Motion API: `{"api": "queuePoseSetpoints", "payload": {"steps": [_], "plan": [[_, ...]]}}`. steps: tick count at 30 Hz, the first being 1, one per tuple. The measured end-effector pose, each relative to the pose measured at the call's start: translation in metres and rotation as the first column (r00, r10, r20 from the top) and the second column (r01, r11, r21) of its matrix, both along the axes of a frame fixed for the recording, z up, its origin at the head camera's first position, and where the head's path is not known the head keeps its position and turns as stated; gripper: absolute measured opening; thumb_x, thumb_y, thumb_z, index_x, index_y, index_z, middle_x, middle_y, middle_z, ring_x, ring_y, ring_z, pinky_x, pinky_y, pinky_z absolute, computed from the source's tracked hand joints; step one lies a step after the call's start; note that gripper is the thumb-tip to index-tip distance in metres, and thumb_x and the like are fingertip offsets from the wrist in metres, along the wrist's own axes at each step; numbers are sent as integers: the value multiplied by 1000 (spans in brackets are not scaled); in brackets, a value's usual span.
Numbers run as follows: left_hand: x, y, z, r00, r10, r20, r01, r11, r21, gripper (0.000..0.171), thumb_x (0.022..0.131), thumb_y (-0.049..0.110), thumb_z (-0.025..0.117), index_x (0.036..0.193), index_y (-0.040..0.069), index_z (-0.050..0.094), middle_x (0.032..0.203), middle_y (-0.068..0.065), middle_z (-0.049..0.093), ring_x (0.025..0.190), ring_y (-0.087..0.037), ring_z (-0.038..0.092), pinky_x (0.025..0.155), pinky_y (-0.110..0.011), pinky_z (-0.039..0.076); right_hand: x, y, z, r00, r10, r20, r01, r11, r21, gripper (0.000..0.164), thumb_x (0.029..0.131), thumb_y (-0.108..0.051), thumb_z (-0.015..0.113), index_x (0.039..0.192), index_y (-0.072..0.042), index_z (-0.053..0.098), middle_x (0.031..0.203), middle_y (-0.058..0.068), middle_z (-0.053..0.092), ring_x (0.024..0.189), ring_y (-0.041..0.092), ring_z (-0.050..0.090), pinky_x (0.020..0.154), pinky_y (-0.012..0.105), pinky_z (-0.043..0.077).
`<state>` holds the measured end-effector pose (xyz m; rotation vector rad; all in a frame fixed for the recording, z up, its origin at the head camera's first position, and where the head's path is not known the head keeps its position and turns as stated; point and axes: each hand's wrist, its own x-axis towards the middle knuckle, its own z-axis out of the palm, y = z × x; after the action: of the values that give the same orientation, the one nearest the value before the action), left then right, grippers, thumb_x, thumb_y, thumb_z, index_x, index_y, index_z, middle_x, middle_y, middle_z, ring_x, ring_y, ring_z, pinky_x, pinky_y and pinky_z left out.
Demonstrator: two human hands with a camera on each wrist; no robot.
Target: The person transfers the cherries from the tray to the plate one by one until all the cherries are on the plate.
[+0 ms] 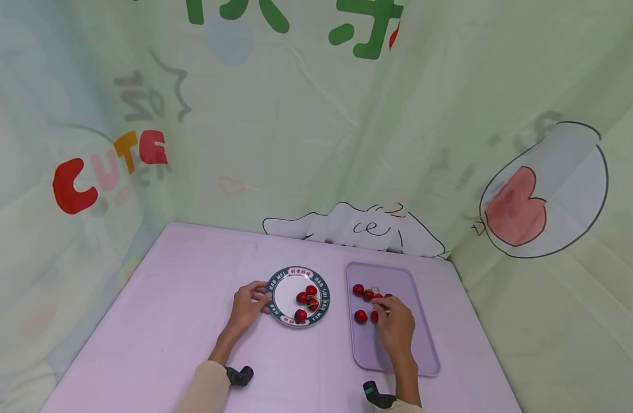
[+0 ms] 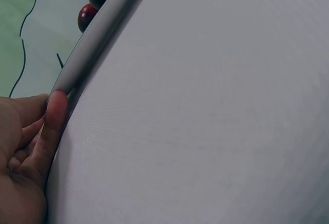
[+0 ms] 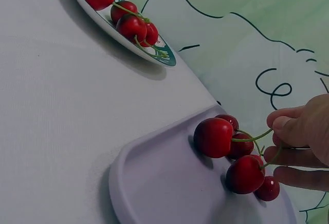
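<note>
My left hand (image 1: 246, 304) holds the left rim of a round white plate (image 1: 285, 295) with a dark green lettered border. In the left wrist view, the thumb (image 2: 56, 108) lies along the plate's edge. Several red cherries (image 1: 301, 315) sit on the plate's right half. Over a lilac tray (image 1: 368, 350), my right hand (image 1: 396, 327) pinches the green stem (image 3: 259, 135) of a cherry (image 3: 213, 137), which is close over the tray floor. More cherries (image 3: 245, 174) lie around it in the tray, some partly hidden by the right hand in the head view.
A pale pink tabletop (image 1: 161, 327) carries the plate and the tray, set side by side with a gap between. A printed curtain (image 1: 306, 126) hangs along the back and both sides. Each wrist wears a black camera band (image 1: 239, 376).
</note>
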<state>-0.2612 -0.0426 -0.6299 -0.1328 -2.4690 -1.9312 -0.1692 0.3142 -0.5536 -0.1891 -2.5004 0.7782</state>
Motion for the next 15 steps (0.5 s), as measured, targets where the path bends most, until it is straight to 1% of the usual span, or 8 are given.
{"api": "queuePoseSetpoints", "payload": {"steps": [4,7,9,12,15], "plan": [[1,0,-1,1000,2,10,-2,1000,-6,36,102,5,74,137,0,70,107,-15,74,64,-11,72,67,-16,57,1,-1,-2,1000,-12,8,13,992,-129,14,96,5,77,105,-1,85,101,18,81,89,32,76,69,22,56],[1,0,-1,1000,4,16,-4,1000,-2,36,102,5,74,137,0,70,108,-15,74,64,-11,72,67,-16,58,1,-1,-3,1000,-26,-1,25,976,-218,14,96,6,77,106,0,85,101,20,81,89,31,76,67,13,55],[1,0,-1,1000,4,14,-4,1000,5,36,102,5,74,137,0,71,107,-15,74,63,-10,72,67,-16,58,1,0,-4,999,-24,-23,16,961,-278,13,96,8,76,105,3,84,100,23,80,87,30,77,65,10,56],[1,0,0,1000,4,14,-4,1000,5,36,102,5,75,137,1,71,107,-15,74,63,-11,72,67,-16,58,0,2,-6,999,-22,-35,7,925,-380,12,96,10,76,105,6,83,99,27,80,83,27,79,65,10,59],[0,0,1,1000,2,17,-2,1000,0,36,102,5,74,138,1,70,108,-15,73,64,-11,72,68,-15,57,0,3,-10,1000,-21,-12,13,867,-498,13,98,8,74,109,8,82,102,30,79,80,19,79,68,14,62]]}}
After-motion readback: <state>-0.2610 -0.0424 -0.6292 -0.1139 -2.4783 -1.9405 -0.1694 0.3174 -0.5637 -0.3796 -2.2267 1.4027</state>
